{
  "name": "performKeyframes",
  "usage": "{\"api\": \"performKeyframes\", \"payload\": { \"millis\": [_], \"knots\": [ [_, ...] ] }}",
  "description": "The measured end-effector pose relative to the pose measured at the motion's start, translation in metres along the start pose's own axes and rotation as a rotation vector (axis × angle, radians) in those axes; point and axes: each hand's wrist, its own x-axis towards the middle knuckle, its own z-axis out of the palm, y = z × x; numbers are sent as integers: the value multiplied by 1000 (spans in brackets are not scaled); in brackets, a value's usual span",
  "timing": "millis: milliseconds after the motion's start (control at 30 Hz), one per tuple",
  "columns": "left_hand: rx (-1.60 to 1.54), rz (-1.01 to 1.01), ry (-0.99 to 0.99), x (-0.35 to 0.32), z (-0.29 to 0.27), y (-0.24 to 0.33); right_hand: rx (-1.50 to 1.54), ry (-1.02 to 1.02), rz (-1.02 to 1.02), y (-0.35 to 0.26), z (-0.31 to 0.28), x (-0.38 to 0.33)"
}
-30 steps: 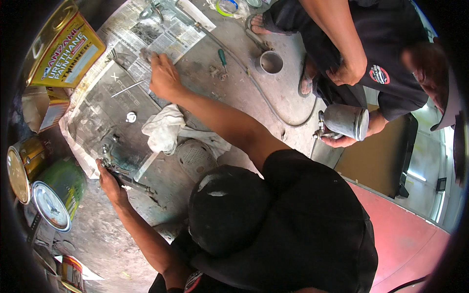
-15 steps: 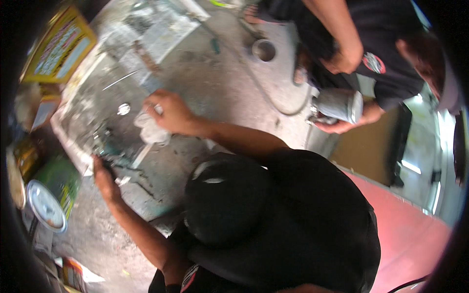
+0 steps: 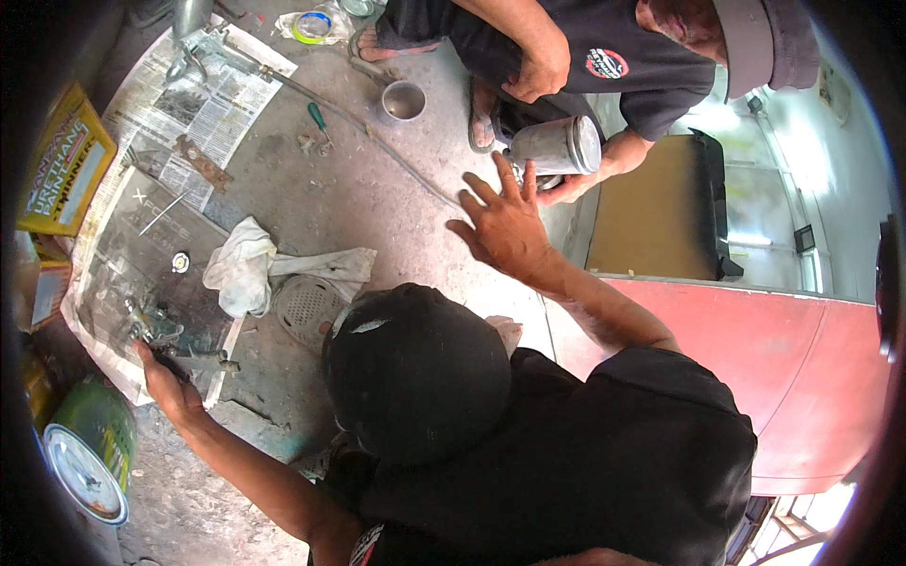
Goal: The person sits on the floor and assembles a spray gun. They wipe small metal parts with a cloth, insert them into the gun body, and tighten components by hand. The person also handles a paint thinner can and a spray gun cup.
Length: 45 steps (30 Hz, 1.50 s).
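My left hand (image 3: 172, 385) is closed around what looks like a metal spray gun (image 3: 200, 362), low over the newspaper at the left. Its front parts are partly lost in clutter. My right hand (image 3: 510, 228) reaches out at centre right, fingers spread and holding nothing. Just beyond it a co-worker's hand (image 3: 568, 189) supports a metal cup (image 3: 547, 146) with fittings at one end. A crumpled white rag (image 3: 242, 269) lies between my hands, beside a round perforated plate (image 3: 307, 309). A thin metal rod (image 3: 162, 215) and a small round part (image 3: 180, 262) rest on the dark sheet.
Newspaper (image 3: 222, 99) covers the far-left floor. An air hose (image 3: 377, 141) crosses past a cup (image 3: 404, 101) and a green-handled screwdriver (image 3: 319, 121). A yellow can (image 3: 71, 170) and a green can (image 3: 109, 424) stand at left. A red panel (image 3: 755, 377) lies at right.
My right hand has left the white rag and moved right toward the co-worker's metal cup, fingers opening. The left hand stays at the spray gun. The whole view has shifted.
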Motion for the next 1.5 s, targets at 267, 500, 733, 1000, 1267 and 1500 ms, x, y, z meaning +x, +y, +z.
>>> {"api": "performKeyframes", "payload": {
  "millis": [267, 500, 733, 1000, 1267, 1500],
  "knots": [
    [176, 64, -83, 12, -16, -22, 332, 80, -216, -68, 10, 29],
    [526, 405, -144, -2, -20, -32, 909, 22, -394, -159, 32, 99],
    [234, 148, -50, -72, 57, 16, 1289, -346, -569, -234, 2, 148],
    [199, 58, -15, -70, 55, 16, 1154, -255, -618, -259, 17, 161],
    [347, 175, -230, -100, 73, 45, 1254, 37, -585, -269, 42, 162],
    [276, 274, -45, -76, 21, 57, 2158, -687, -245, -256, 26, 165]
  ]
}}
